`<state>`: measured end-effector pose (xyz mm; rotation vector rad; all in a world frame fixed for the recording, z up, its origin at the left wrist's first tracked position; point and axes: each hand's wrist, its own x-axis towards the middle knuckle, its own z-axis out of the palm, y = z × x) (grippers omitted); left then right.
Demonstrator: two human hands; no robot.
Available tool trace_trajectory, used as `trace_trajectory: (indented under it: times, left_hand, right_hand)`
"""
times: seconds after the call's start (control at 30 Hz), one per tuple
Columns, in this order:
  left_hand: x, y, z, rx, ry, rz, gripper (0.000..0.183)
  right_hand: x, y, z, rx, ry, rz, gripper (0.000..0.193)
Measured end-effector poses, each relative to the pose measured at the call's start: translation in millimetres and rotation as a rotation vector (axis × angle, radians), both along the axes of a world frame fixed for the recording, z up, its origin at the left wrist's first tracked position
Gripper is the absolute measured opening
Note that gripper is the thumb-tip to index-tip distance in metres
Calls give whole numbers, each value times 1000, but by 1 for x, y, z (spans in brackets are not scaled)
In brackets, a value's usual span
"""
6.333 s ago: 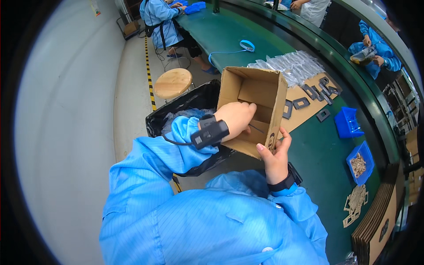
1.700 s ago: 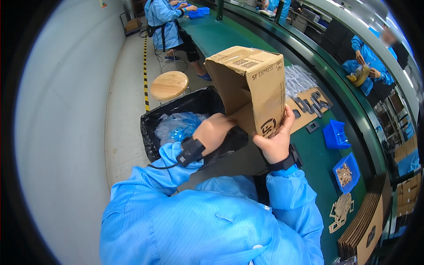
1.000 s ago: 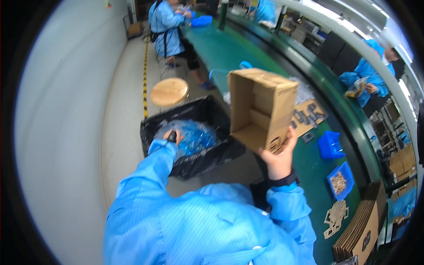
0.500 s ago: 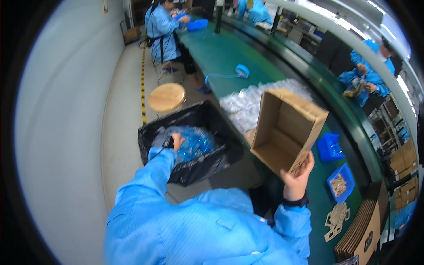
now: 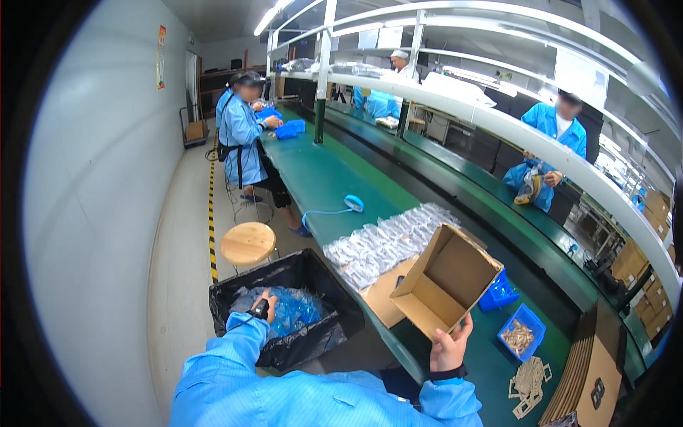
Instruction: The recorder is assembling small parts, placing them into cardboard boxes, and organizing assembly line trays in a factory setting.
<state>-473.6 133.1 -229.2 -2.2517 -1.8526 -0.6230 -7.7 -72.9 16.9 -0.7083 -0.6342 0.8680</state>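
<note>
My right hand [image 5: 450,346] grips the lower edge of an open, empty cardboard box [image 5: 447,281], thumb on the near side. The box is tilted above the green bench, its opening toward me. My left hand [image 5: 266,306] reaches down into a bin lined with a black plastic bag [image 5: 338,329], at the crumpled blue and clear plastic bags [image 5: 293,313] inside. Its fingertips are partly hidden, and whether they hold any plastic I cannot tell. Beside the box lie rows of clear plastic packets [image 5: 390,244] and a flat piece of cardboard [image 5: 388,293].
Right of the box stand a blue tray [image 5: 500,293] and a blue bin of small tan pieces [image 5: 520,337]. Tan cut-out frames [image 5: 528,386] and stacked cardboard [image 5: 585,366] lie nearer. A round wooden stool [image 5: 248,243] stands beyond the black-lined bin. Co-workers [image 5: 242,132] work farther along.
The view has tilted up, showing more of the room. My right hand has tipped the box so its inner floor shows more. My left hand stays in the black-lined bin.
</note>
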Motion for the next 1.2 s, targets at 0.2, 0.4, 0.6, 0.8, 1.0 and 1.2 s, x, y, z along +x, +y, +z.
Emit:
trace_trajectory:
  times: [0.2, 0.4, 0.6, 0.8, 1.0, 1.2]
  left_hand:
    - [1, 4, 33, -390, 43, 26, 30]
    - [33, 39, 42, -375, -819, 119, 43]
    - [38, 8, 93, -625, -1452, 78, 20]
    - [11, 14, 67, -958, -1567, 28, 18]
    - [39, 4, 88, -977, -1987, -282, 24]
    - [80, -5, 130, -417, -1017, 180, 22]
  right_hand:
    - [3, -1, -2, -19, 29, -49, 91]
    - [9, 3, -2, -20, 43, -103, 84]
    - [5, 6, 0, -49, 5, -46, 70]
    - [4, 1, 0, -81, 11, -37, 81]
    - [5, -1, 0, -44, 12, -38, 80]
    - [9, -2, -6, 39, 55, 97, 69]
